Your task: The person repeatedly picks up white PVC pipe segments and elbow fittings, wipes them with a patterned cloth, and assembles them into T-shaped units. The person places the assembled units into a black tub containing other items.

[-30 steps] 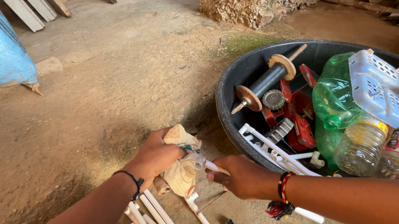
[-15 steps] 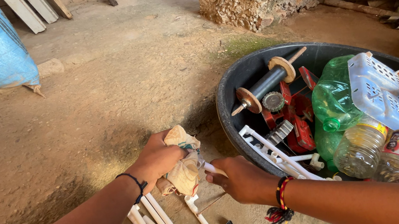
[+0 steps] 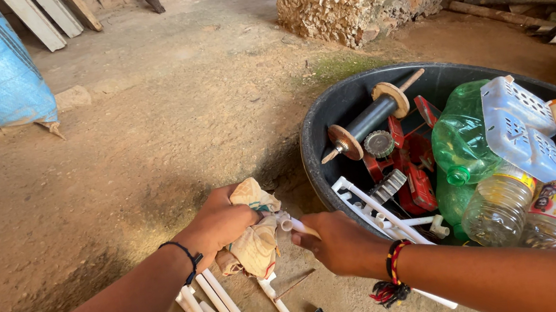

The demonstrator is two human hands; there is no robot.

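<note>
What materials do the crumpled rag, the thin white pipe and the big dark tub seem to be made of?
The rag, gripped by the left hand, looks like soft woven cloth: it creases, and it is stained beige. The white pipe in the right hand looks like rigid, smooth plastic. The tub is probably moulded plastic or rubber, with a dull black wall.

Item one: a crumpled rag (image 3: 255, 242), beige with faint stains and a trace of green, bunched around the end of a pipe just above the dirt floor. Item two: a short white plastic pipe (image 3: 293, 225), thin and tubular, lying roughly level, one end buried in the rag, the open end showing at the rag's right edge, close to the black tub's rim
</note>
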